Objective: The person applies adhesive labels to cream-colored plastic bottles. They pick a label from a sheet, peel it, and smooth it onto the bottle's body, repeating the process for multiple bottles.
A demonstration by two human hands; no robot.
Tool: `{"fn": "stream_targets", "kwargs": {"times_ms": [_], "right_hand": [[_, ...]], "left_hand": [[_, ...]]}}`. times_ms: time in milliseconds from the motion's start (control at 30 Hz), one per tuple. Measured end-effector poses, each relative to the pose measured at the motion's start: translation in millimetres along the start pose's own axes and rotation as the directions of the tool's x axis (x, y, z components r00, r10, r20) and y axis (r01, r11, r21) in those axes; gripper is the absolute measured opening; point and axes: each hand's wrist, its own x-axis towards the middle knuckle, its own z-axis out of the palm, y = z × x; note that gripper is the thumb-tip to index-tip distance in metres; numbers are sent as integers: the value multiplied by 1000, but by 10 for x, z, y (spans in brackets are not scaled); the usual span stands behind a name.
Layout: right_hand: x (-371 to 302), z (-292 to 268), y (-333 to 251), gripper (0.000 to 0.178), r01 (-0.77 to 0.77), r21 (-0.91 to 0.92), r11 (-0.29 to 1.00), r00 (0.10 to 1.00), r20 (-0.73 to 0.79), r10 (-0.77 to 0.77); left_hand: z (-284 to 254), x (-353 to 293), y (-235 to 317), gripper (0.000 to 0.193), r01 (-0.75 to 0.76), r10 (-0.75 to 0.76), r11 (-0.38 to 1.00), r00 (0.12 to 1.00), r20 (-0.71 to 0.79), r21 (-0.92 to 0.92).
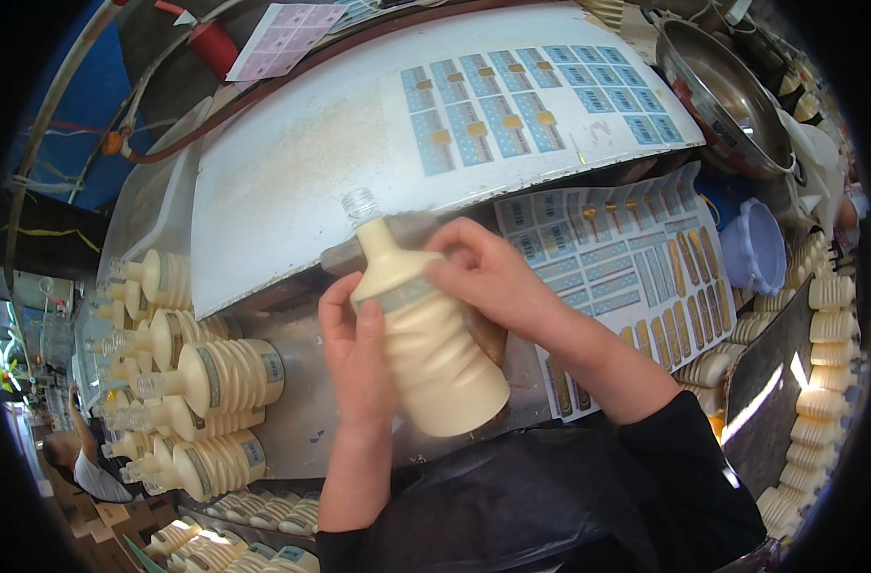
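Note:
A cream bottle [440, 368] with a spirally ribbed body and a clear threaded neck [360, 204] leans in front of me, neck tipped up and left. My left hand [355, 339] holds it by the left side, thumb lying on the front. A pale grey-blue label strip [397, 297] runs around the upper body, just below the smooth shoulder. At the strip's right end my right hand [483, 277] is closed, its thumb and curled fingers against the bottle. The right fingertips are slightly blurred and partly hidden.
Sticker sheets [488, 105] lie on the white board [292, 191]; another sheet [617, 267] hangs over its right front edge. Similar labelled bottles [216, 377] crowd the left. A metal pan [726, 95] and a lilac bucket [755, 246] stand right, beside rows of bottles [829, 325].

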Motion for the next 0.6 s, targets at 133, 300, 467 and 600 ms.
{"fn": "stream_targets", "kwargs": {"times_ms": [133, 300, 467, 600], "right_hand": [[34, 4, -12, 25, -12, 19, 1000, 1000, 4, 12], [-27, 104, -148, 34, 30, -267, 963, 994, -93, -56], [-9, 22, -21, 41, 32, -123, 992, 999, -33, -36], [-53, 61, -135, 39, 11, -229, 973, 998, -63, -26]], "left_hand": [[9, -9, 5, 34, 16, -17, 1000, 1000, -24, -5], [15, 2, -9, 34, 14, -14, 1000, 1000, -24, -14], [26, -11, -11, 34, 12, -13, 1000, 999, -31, -13], [22, -15, -28, 34, 0, 0, 1000, 999, -36, -1]]}}
